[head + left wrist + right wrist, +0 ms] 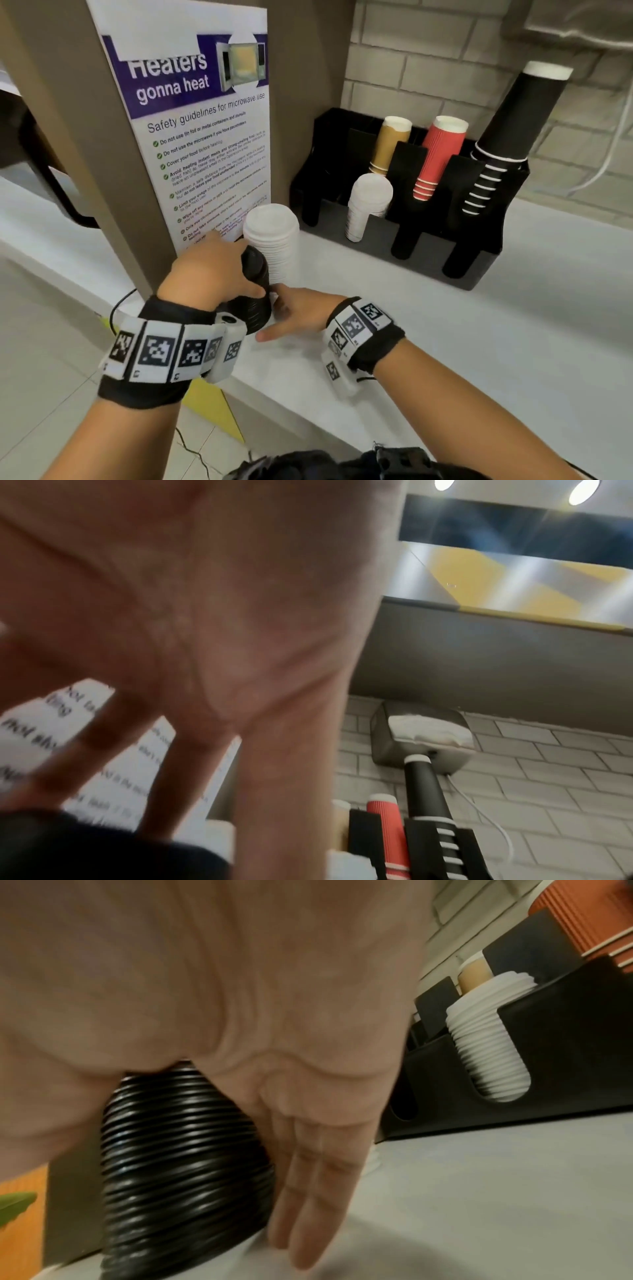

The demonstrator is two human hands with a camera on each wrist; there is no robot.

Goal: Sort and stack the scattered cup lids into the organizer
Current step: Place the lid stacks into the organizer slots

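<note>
Black lid stack [185, 1153]: glossy ribbed plastic, bright highlights along each rim. White lid stack [272, 236]: matt plastic, finely ridged. Organizer [479, 263]: matt black plastic, smooth walls. Red cups [440, 154]: corrugated paper, matt. Tan cups [388, 144]: smooth paper. Surface [513, 342]: smooth, pale, low sheen. Poster [205, 137]: paper with slight gloss. Wall [428, 68]: brick-pattern tile, matt.

Office pantry: microwave safety poster [202, 137], cup organizer [404, 219].
</note>
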